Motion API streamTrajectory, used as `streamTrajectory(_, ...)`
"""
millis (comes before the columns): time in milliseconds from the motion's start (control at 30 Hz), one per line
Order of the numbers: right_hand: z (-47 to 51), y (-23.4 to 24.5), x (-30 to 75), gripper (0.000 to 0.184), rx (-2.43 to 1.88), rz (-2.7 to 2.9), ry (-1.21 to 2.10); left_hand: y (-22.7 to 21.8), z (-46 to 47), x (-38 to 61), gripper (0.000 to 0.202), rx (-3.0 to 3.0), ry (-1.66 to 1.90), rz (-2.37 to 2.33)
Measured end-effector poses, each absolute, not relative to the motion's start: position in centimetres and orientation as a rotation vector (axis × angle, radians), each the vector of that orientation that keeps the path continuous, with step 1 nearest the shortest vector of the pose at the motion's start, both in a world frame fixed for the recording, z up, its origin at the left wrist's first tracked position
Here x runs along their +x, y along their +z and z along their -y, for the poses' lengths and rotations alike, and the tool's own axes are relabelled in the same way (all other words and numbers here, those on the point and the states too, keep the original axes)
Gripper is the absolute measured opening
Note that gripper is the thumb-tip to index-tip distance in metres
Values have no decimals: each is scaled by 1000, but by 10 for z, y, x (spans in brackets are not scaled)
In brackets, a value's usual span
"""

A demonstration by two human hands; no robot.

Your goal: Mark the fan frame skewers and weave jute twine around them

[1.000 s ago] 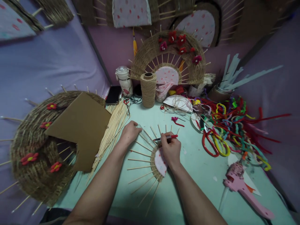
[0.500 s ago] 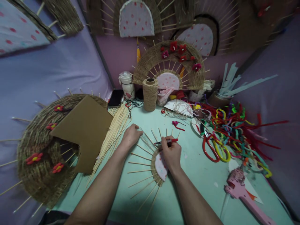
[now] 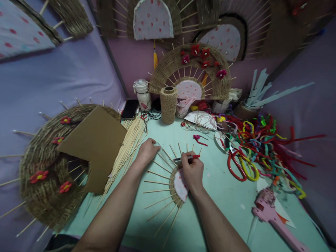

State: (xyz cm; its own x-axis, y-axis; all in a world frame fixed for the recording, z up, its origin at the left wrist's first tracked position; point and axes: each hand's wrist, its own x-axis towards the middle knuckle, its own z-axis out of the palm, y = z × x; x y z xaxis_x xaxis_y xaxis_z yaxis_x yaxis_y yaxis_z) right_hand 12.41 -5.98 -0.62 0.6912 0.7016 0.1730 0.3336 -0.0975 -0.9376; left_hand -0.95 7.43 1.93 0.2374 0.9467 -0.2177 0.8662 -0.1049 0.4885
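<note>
Between my hands lies a small half-round fan piece with a spotted white centre (image 3: 180, 186), a woven twine rim (image 3: 172, 185) and thin bamboo sticks (image 3: 156, 182) spreading outward. My left hand (image 3: 147, 151) pinches the far end of a clear ruler (image 3: 165, 155), which slants along the sticks toward the rim. In my right hand (image 3: 193, 171) is a red-capped marker pen (image 3: 187, 158), its tip pointing left near the ruler's lower end. Whether the tip touches a stick I cannot tell. My right hand covers the right part of the fan piece.
Left are a bundle of sticks (image 3: 128, 143), brown cardboard (image 3: 97, 147) and a large woven fan (image 3: 44, 164). A twine spool (image 3: 168, 106) stands behind. Scissors (image 3: 236, 167), coloured pipe cleaners (image 3: 270, 147) and a pink glue gun (image 3: 274, 215) lie right.
Both hands, the ruler and the marker pen keep nearly the same places. The whole view has shifted very slightly.
</note>
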Motion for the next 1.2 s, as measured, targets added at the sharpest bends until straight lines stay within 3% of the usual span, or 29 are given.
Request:
streamTrajectory(867, 60, -5, 123, 30, -1695, 828, 408, 17, -74, -9, 31, 1980, 198, -1662)
streamTrajectory(1200, 60, -9, 125, 32, -1600, 828, 520, 15, -88, -24, 23, 1553, 470, -1399)
